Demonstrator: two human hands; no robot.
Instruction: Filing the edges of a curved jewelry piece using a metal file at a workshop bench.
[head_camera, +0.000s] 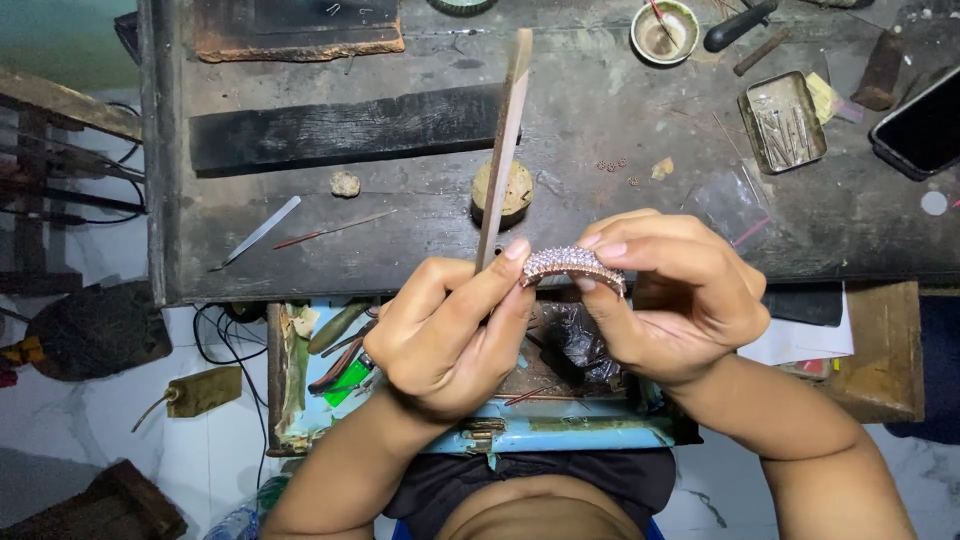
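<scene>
My left hand (450, 335) grips a long flat file (505, 140) that stands nearly upright, its tip pointing away over the bench. My right hand (670, 295) pinches a curved bangle set with rows of small pale stones (572, 264) between thumb and fingers. The file's lower part sits just left of the bangle's end, and my left index fingertip touches the bangle. Both hands hover over the near edge of the dark workbench (400, 230), above an open drawer (560, 430).
On the bench lie a black slab (340, 130), a round wooden peg (515, 190), a small metal tool (258, 233), a thin red rod (330, 230), a tin of pins (783, 120), a small bowl (664, 30) and a phone (925, 125).
</scene>
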